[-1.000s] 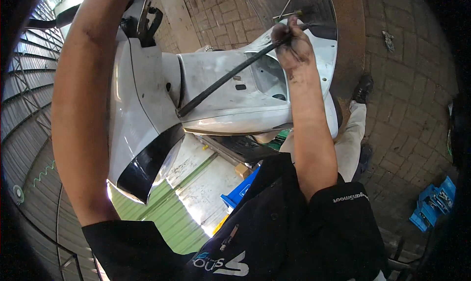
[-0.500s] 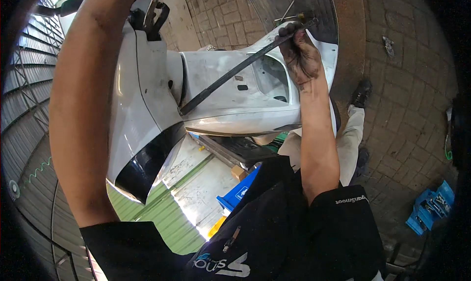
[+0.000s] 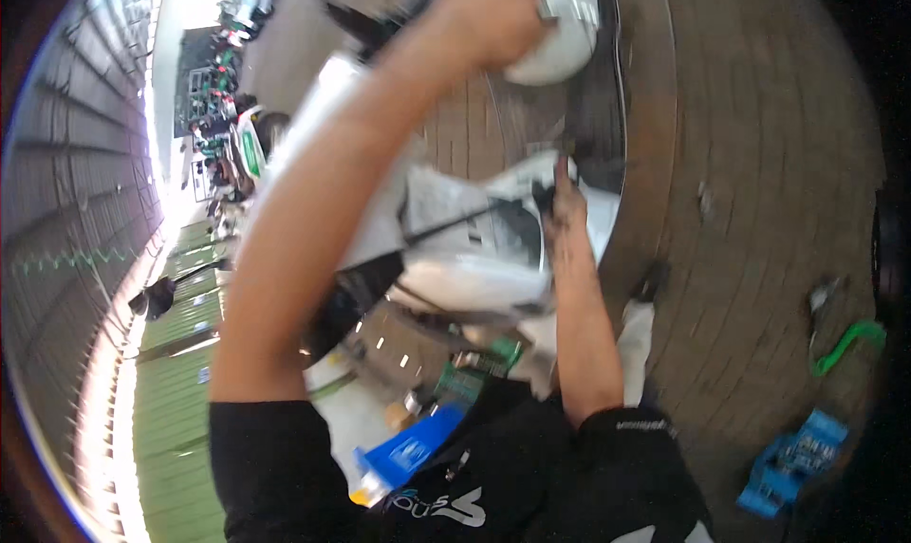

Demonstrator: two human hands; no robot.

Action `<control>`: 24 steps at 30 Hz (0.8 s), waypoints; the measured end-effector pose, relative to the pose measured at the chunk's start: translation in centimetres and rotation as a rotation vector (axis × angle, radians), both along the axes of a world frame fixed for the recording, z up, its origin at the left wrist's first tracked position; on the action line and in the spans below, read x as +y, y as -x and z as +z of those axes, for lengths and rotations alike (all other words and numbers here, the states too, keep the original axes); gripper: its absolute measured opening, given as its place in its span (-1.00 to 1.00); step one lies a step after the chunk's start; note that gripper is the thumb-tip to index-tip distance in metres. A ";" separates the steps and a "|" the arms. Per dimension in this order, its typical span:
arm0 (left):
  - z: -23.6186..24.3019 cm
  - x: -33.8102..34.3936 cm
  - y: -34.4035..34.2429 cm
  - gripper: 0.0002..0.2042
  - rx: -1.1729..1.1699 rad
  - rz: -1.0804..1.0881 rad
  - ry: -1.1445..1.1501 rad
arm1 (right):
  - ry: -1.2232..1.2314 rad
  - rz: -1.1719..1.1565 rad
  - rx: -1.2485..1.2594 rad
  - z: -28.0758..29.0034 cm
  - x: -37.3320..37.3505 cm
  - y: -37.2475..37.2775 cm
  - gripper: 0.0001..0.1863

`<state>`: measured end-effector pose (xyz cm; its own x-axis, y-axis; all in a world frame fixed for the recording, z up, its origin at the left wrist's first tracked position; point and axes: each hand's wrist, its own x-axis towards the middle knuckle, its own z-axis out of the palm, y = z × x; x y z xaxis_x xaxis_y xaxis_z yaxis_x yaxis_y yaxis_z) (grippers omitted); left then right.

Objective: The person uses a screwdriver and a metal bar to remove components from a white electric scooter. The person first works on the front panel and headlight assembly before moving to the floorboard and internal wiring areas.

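Brick paving (image 3: 740, 230) covers the floor of a workshop edged by corrugated metal sheeting (image 3: 57, 173). Nearest is the person's black shirt (image 3: 531, 467), with a bare forearm rising from each sleeve. By its lower left lies a bright blue box (image 3: 408, 453). Ahead is a white motor scooter (image 3: 474, 282), blurred, its pale panels spanning the middle of the view. Over them slants a dark rod (image 3: 455, 223), its upper end at the right hand (image 3: 567, 208), whose smudged fingers curl around it; its lower end meets the scooter's bodywork. Farther up, the left hand (image 3: 493, 17) is bent into a loose curl just beside a rounded white object (image 3: 555, 61); motion blur hides its fingers, so I cannot tell whether they grip anything. To the right, a blue toolbox (image 3: 795, 460) and a curved green piece (image 3: 847, 342) lie on the bricks. Farthest off, at upper left, stands a row of motorbikes (image 3: 249, 149).
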<state>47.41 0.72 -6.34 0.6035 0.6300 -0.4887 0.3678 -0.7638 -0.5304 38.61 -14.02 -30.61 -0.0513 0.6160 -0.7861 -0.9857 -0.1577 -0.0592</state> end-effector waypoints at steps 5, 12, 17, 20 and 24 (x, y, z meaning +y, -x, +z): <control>0.2 -4.7 -1.5 -0.58 -0.356 0.083 0.042 | -0.182 -0.039 0.012 -3.5 -0.5 0.5 -0.49; 4.9 -16.3 -0.5 -0.49 -1.106 -0.356 -0.016 | -0.020 0.303 -0.288 -3.9 -4.2 0.0 -0.52; 4.6 -26.3 9.7 -0.56 -1.500 0.046 0.713 | -0.135 0.398 -0.432 -2.6 -6.5 -0.7 -0.56; -6.1 -26.7 14.0 -0.53 -1.825 0.401 0.587 | -0.220 0.519 -0.547 -1.6 -6.7 -0.3 -0.58; -8.3 -26.0 17.3 -0.53 -1.918 0.690 0.537 | -0.313 0.663 -0.731 0.0 -6.2 -2.2 -0.60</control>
<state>30.08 -25.31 -14.69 0.2375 0.9605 0.1449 0.2761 -0.2097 0.9380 40.83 -20.23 -30.61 -0.0291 0.8203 -0.5712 -0.4136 -0.5302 -0.7402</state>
